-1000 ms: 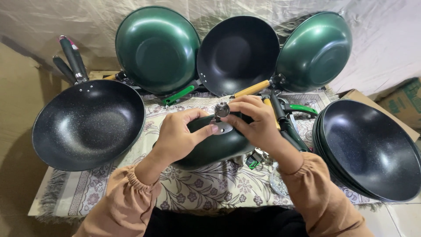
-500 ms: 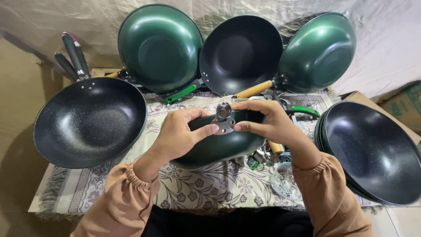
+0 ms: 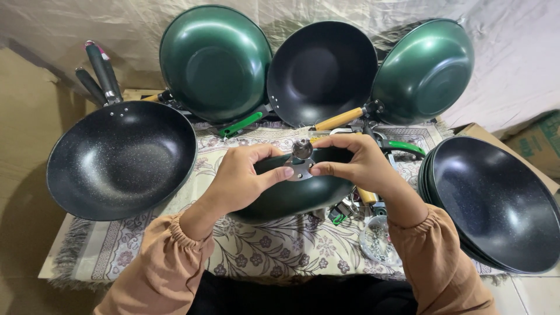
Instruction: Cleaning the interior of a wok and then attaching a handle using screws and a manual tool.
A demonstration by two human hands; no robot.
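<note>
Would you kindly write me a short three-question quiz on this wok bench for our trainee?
1. True or false: both hands pinch the metal handle bracket against the green wok.
2. Which pan lies at the left hand side of the patterned cloth? A) black speckled wok B) steel saucepan C) glass bowl
3. Fill in: at the right hand side sits a ____ of black woks.

Key: 1 true; 2 A, the black speckled wok; 3 stack.
</note>
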